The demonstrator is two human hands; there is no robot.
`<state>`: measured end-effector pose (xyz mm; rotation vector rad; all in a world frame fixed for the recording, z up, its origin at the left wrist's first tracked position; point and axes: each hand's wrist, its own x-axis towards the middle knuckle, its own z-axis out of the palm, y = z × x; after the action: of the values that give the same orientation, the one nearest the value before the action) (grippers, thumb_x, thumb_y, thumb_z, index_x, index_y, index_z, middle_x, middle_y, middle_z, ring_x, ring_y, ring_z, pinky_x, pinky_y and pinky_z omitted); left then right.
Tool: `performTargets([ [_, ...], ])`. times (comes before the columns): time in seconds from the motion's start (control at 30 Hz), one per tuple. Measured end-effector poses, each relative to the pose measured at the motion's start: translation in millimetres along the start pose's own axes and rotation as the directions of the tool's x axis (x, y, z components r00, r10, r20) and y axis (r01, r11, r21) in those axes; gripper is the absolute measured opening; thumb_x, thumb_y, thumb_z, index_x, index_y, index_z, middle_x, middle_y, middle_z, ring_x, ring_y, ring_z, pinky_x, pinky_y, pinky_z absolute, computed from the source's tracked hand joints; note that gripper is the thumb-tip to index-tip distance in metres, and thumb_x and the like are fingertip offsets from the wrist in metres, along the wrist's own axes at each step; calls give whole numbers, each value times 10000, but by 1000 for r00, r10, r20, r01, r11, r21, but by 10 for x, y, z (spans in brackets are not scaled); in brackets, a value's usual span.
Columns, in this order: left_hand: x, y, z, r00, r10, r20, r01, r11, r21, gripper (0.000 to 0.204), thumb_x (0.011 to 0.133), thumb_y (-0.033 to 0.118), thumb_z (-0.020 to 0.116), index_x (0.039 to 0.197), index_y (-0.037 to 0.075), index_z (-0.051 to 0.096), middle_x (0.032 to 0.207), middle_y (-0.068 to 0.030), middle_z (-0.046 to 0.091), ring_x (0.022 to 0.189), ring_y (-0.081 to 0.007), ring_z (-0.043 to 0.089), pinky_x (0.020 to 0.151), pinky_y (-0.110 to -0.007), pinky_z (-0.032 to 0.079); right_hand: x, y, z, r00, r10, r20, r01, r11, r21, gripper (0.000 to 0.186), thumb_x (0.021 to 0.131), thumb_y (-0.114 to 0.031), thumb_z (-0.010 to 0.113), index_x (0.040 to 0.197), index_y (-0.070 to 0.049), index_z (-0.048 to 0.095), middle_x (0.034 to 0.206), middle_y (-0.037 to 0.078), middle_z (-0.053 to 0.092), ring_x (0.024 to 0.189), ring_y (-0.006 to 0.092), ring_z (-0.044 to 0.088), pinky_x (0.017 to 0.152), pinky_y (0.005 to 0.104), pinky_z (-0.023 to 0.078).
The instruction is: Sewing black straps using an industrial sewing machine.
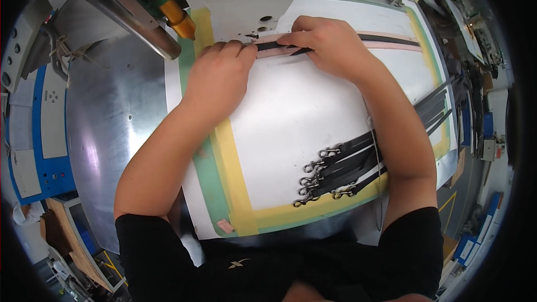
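A black strap (386, 39) runs sideways along a pale pink strip (400, 46) at the far side of the white board. My left hand (220, 72) is closed, its fingertips pressed on the strap's left part beneath the machine head. To the right, my right hand (330, 45) pinches the same strap between thumb and fingers. A dark pointed piece (302, 51) sticks out below the right fingers; whether it is a strap end or something else I cannot tell. Several black straps with metal snap hooks (313, 182) lie bunched at the near right, partly behind my right forearm.
The white sewing machine head (238, 0) stands just beyond my hands. A metal tube (134, 14) and a yellow-orange cylinder (173, 14) hang at the left. Yellow and green tape (238, 176) edges the white board (279, 128). A shiny metal table (114, 112) extends leftward.
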<state>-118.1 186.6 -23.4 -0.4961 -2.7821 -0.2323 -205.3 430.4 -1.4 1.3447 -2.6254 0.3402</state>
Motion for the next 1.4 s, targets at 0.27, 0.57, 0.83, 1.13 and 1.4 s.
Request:
performTargets([
  [0.27,34,-45,34,998,46,-41,-52,988,-146,292,927,3,631,1190,64,742,1093,-116,725,1026,-342,676,897,-430,559,-30,77,49,999,-9,-41,10,1000,9,430,767,41,665,1101,-195,799,973,21,685,906,262,691,740,404,558],
  [0.57,80,49,55,999,-13,-33,6,979,-205,335,906,-17,657,1202,97,764,1131,-109,729,1023,-341,675,908,-422,552,-81,123,-9,999,-30,-32,29,999,-26,334,826,7,635,1045,-188,794,919,59,654,910,278,693,720,407,561],
  [0.83,94,53,30,997,81,-9,-81,992,-94,387,880,-49,639,1236,67,741,1115,-109,690,1037,-337,660,917,-429,543,-85,82,41,1000,2,-5,-2,999,-45,335,821,0,646,1051,-190,799,951,47,654,948,266,688,748,397,571],
  [1.13,72,118,-41,998,42,47,-44,998,40,464,859,-37,581,1287,85,709,1144,-96,669,1053,-328,652,910,-436,546,-31,-115,99,997,-38,-70,36,999,-17,362,890,-57,608,1142,-238,794,1016,7,652,978,233,640,806,359,575],
  [1.4,18,43,14,999,42,-12,-42,999,28,488,844,-50,581,1291,93,715,1173,-92,679,1050,-330,652,909,-429,551,-9,-130,127,1000,14,-27,-13,999,31,399,916,-49,582,1195,-244,790,1076,18,666,1021,242,636,863,365,574],
])
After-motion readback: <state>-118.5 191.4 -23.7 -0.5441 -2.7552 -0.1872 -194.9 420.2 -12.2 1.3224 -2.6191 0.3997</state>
